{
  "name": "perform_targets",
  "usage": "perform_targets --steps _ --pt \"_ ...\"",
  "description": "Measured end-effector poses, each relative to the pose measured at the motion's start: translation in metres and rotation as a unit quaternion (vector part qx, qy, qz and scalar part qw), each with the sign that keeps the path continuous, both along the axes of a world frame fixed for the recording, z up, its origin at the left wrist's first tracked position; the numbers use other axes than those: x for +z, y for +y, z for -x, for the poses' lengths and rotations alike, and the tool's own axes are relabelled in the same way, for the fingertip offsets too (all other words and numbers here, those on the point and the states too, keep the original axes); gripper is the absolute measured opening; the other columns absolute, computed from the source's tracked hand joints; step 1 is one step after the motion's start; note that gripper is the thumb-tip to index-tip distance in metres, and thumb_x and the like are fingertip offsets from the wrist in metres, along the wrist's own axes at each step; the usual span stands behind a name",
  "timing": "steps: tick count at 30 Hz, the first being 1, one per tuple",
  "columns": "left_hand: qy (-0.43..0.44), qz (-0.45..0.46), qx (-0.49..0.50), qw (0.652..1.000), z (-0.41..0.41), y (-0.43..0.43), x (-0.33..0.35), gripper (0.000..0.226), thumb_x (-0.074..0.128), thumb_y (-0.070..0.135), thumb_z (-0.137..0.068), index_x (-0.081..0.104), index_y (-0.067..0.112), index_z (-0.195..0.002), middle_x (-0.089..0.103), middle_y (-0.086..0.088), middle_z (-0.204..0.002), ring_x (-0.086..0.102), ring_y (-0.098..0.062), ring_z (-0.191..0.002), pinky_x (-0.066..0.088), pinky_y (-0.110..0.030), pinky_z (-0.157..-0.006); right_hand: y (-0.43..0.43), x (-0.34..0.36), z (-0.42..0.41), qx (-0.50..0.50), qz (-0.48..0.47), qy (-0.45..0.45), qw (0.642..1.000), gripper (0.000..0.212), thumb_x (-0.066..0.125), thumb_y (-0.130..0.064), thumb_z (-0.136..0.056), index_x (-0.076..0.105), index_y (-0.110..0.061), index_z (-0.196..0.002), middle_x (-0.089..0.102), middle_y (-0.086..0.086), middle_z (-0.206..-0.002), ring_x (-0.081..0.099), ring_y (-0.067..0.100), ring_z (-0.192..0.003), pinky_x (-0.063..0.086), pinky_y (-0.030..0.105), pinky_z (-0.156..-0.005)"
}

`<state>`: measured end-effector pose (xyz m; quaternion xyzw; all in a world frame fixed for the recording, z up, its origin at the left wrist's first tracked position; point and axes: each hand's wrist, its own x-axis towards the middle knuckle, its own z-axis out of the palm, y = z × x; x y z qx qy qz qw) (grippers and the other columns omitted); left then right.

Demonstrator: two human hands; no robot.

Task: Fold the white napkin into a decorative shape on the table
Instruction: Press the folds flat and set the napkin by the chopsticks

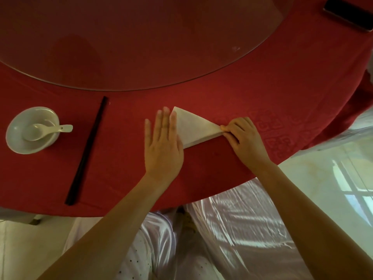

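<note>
I'm pressing my left hand [163, 142] flat, fingers spread, along the wide edge of the white napkin [193, 128], and my right hand [243, 136] is pinching its pointed corner between thumb and fingertips. The napkin is lying on the red tablecloth [201, 168] as a flat triangle, so I'm judging the first folds done and the decorative shaping all to come. Farther left, black chopsticks [88, 148], a bowl [18, 142] holding a soup spoon [46, 131]; beyond, the glass turntable [141, 47].

arms bare, no sleeves | no rings/watch seen | legs: white trousers [141, 257] w/ small dark dots
</note>
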<state>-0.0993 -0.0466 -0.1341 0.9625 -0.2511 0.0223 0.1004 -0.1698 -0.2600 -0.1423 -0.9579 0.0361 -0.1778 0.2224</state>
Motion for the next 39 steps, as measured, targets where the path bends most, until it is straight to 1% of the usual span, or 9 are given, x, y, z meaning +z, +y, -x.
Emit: perform_targets --steps 5,8,10,13,15,17,19,33,39 --pt "0.056 0.006 0.061 0.997 0.019 0.009 -0.014 0.058 0.015 0.037 -0.096 0.009 0.007 -0.145 0.015 -0.016 -0.155 0.011 -0.026 -0.144 0.01 -0.042 -0.119 0.003 0.012 -0.002 -0.042 -0.045 0.035 0.997 0.01 0.069 -0.005 -0.08 0.07 -0.004 -0.089 0.064 0.012 -0.089 0.058 0.03 -0.088 0.045 0.042 -0.082" --pt "0.046 0.005 0.059 0.997 0.019 0.009 -0.016 0.059 0.018 0.038 -0.097 0.012 0.004 -0.145 0.02 -0.018 -0.153 0.014 -0.028 -0.143 0.014 -0.043 -0.118 0.015 0.03 -0.008 -0.062 -0.039 0.049 0.996 0.029 0.06 -0.008 -0.077 0.065 -0.007 -0.106 0.062 0.011 -0.113 0.054 0.032 -0.108 0.043 0.046 -0.094" --pt "0.047 0.012 0.053 0.997 0.018 0.008 -0.016 0.058 0.021 0.036 -0.097 0.014 0.003 -0.144 0.021 -0.02 -0.153 0.016 -0.029 -0.143 0.014 -0.043 -0.118 0.037 0.042 -0.027 0.031 -0.023 0.062 0.997 0.047 0.046 -0.02 -0.084 0.049 -0.011 -0.13 0.05 0.009 -0.138 0.041 0.025 -0.13 0.029 0.042 -0.112" --pt "0.043 0.018 0.045 0.998 0.02 0.01 -0.016 0.056 0.021 0.031 -0.097 0.016 0.002 -0.144 0.022 -0.021 -0.152 0.018 -0.03 -0.142 0.016 -0.043 -0.117 0.074 0.038 -0.062 0.192 0.009 0.183 0.964 0.05 0.025 -0.03 -0.099 0.02 -0.015 -0.146 0.017 0.003 -0.157 0.005 0.011 -0.144 0.002 0.035 -0.12" --pt "0.04 0.022 0.042 0.998 0.019 0.014 -0.017 0.054 0.022 0.029 -0.097 0.017 0.002 -0.143 0.022 -0.02 -0.152 0.017 -0.029 -0.142 0.017 -0.044 -0.117 0.079 0.022 -0.076 0.21 0.105 0.229 0.945 0.051 0.018 -0.034 -0.101 0.008 -0.017 -0.148 0.005 0.0 -0.159 -0.005 0.01 -0.145 -0.002 0.037 -0.12" --pt "0.041 0.022 0.039 0.998 0.018 0.016 -0.018 0.054 0.023 0.027 -0.096 0.017 0.002 -0.144 0.021 -0.019 -0.153 0.016 -0.028 -0.143 0.015 -0.043 -0.117 0.073 0.008 -0.079 0.2 0.185 0.223 0.936 0.055 0.012 -0.039 -0.099 0.004 -0.018 -0.148 0.002 -0.001 -0.159 -0.004 0.012 -0.145 -0.002 0.04 -0.12" --pt "0.045 0.018 0.038 0.998 0.018 0.018 -0.019 0.054 0.023 0.028 -0.096 0.017 0.002 -0.144 0.021 -0.018 -0.153 0.015 -0.027 -0.143 0.013 -0.041 -0.118 0.068 0.004 -0.076 0.19 0.206 0.212 0.936 0.057 0.008 -0.043 -0.096 0.003 -0.019 -0.148 0.004 -0.002 -0.159 -0.001 0.012 -0.146 -0.001 0.042 -0.12" --pt "0.052 0.013 0.044 0.998 0.019 0.02 -0.016 0.058 0.023 0.032 -0.095 0.015 0.003 -0.144 0.021 -0.018 -0.153 0.016 -0.027 -0.143 0.011 -0.039 -0.117 0.042 0.001 -0.044 -0.002 0.167 0.21 0.963 0.059 0.015 -0.041 -0.095 0.023 -0.011 -0.146 0.023 0.005 -0.156 0.014 0.022 -0.145 0.003 0.047 -0.119" --pt "0.05 0.021 0.04 0.998 0.02 0.021 -0.016 0.057 0.019 0.033 -0.096 0.011 0.005 -0.145 0.018 -0.016 -0.155 0.013 -0.026 -0.144 0.012 -0.041 -0.118 0.027 0.007 -0.038 -0.009 0.107 0.229 0.967 0.056 0.025 -0.04 -0.097 0.015 -0.017 -0.148 0.014 0.002 -0.158 0.004 0.017 -0.146 -0.005 0.043 -0.117"
